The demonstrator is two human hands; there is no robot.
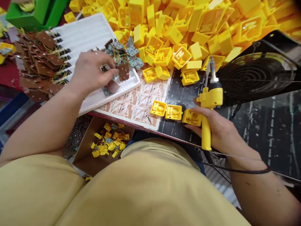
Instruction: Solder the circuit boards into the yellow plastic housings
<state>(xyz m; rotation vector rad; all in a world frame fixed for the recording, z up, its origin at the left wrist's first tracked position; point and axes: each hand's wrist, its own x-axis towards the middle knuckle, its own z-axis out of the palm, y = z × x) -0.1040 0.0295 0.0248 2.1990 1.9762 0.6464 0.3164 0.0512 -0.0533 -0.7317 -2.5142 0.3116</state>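
Note:
My left hand (92, 72) reaches over a white tray (94, 34) and pinches a small brown circuit board (123, 71) beside a heap of wired boards (124, 53). My right hand (217, 128) grips a yellow soldering gun (210, 100), tip pointing up, and also touches a yellow plastic case (191, 117). Two more open yellow cases (166, 110) lie in a row just left of it on the table edge.
A big pile of yellow cases (188, 28) fills the back. Brown boards (39, 59) are stacked at left by a green box (35, 14). A black fan (254, 75) sits at right. A cardboard box (87, 150) of yellow parts stands below the table.

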